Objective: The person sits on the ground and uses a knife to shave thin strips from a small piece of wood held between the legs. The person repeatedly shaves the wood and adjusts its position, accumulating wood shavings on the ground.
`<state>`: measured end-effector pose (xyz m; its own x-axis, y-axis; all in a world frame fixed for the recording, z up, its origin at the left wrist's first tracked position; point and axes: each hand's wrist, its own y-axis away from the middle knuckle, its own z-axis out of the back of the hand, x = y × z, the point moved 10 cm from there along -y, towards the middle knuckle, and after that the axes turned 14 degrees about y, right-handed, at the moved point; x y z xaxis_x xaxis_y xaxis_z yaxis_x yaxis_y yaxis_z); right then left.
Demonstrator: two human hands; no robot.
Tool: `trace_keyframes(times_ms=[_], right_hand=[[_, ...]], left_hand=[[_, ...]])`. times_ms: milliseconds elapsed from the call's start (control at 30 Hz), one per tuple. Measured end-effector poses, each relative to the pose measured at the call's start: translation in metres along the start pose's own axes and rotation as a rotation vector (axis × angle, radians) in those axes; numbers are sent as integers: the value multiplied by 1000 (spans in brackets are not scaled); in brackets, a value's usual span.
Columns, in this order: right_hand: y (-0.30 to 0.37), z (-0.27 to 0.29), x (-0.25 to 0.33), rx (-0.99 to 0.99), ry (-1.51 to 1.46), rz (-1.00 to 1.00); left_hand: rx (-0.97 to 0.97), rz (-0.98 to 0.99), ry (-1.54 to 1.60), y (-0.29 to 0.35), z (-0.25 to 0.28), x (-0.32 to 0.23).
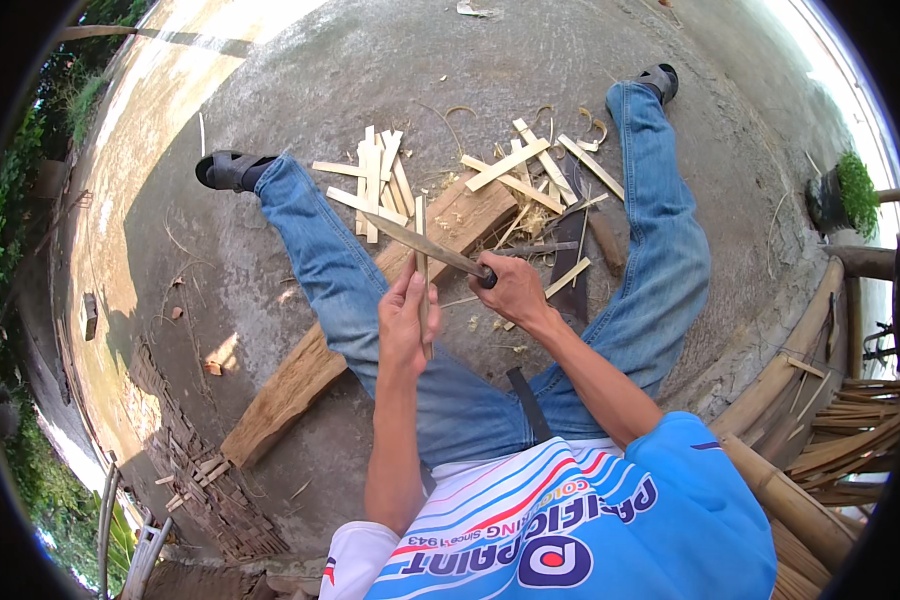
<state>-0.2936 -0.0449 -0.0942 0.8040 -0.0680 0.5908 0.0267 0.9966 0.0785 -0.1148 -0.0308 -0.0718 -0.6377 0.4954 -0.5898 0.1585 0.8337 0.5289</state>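
My left hand (406, 318) is closed around a thin pale bamboo strip (421, 232), held upright with its top end pointing away from me. In my right hand (518, 292) is the dark handle of a long knife (425, 246). Its blade points to the far left and crosses the strip just above my left fingers. Beneath them a thick wooden beam (295, 383) lies diagonally on the ground. Cut strips (372, 185) form a loose pile beyond my left hand, and more strips (510, 165) lie scattered to the far right of the beam.
A second dark blade (573, 265) lies on the ground inside my right leg, beside a short wooden piece (606, 243). Curled shavings (592, 130) are strewn farther off. Split bamboo (855, 430) is stacked at the right edge; a potted plant (855, 195) stands above it.
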Motion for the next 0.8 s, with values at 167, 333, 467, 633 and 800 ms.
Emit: trace_keyframes(times_ms=[167,333,467,633,800], right_hand=[[-38,2,-44,10,-194,-244],[-17,-7,16,376,-942,-321],[-22,-5,40,423,-928,-231],[-22,-7,39,380,-855,-143],[-10,-3,25,278,-733,-158]], left_hand=[[12,22,-4,20,-3,10],[23,11,40,8,2,14],[57,13,-15,5,-9,13],[69,32,-55,2,0,19],[-100,-68,9,-8,28,26]])
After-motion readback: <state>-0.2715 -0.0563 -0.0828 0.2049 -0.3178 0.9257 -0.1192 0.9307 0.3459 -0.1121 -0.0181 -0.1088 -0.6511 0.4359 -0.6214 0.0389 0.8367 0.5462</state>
